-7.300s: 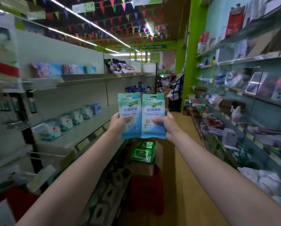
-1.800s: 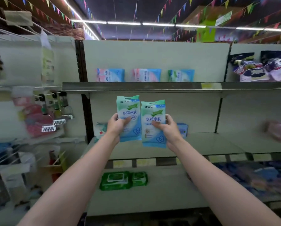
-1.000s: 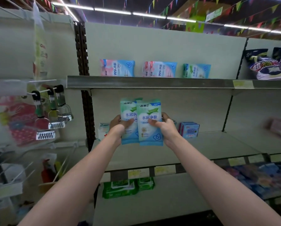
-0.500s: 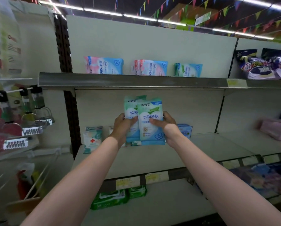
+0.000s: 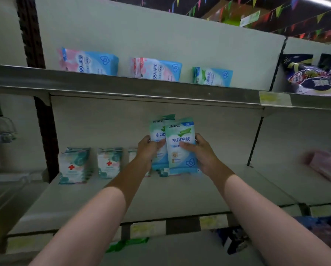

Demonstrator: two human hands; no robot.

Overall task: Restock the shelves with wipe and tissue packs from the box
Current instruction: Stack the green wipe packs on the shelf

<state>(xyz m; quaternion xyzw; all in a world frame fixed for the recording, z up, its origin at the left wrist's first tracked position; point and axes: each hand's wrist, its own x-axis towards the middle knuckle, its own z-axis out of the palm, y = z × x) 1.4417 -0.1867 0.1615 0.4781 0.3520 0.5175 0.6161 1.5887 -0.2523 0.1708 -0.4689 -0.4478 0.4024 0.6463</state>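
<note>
I hold two upright blue-green wipe packs over the back of the middle shelf (image 5: 180, 194). My left hand (image 5: 148, 150) grips the rear pack (image 5: 157, 135). My right hand (image 5: 201, 152) grips the front pack (image 5: 182, 137), which overlaps the rear one. Their lower edges sit at or just above the shelf surface; I cannot tell if they touch it. More packs of the same kind stand partly hidden behind them. The box is out of view.
White packs with a red cross (image 5: 74, 166) (image 5: 109, 163) stand to the left on the same shelf. The top shelf (image 5: 141, 89) carries pink-blue packs (image 5: 87, 61) (image 5: 155, 69) and a green-blue pack (image 5: 212, 76). A pink pack (image 5: 326, 166) lies far right. Dark bags (image 5: 314, 75) sit upper right.
I have moved closer to the shelf. Both hands carried the packs forward and down toward the back of the middle shelf, the front pack sliding further across the rear one.
</note>
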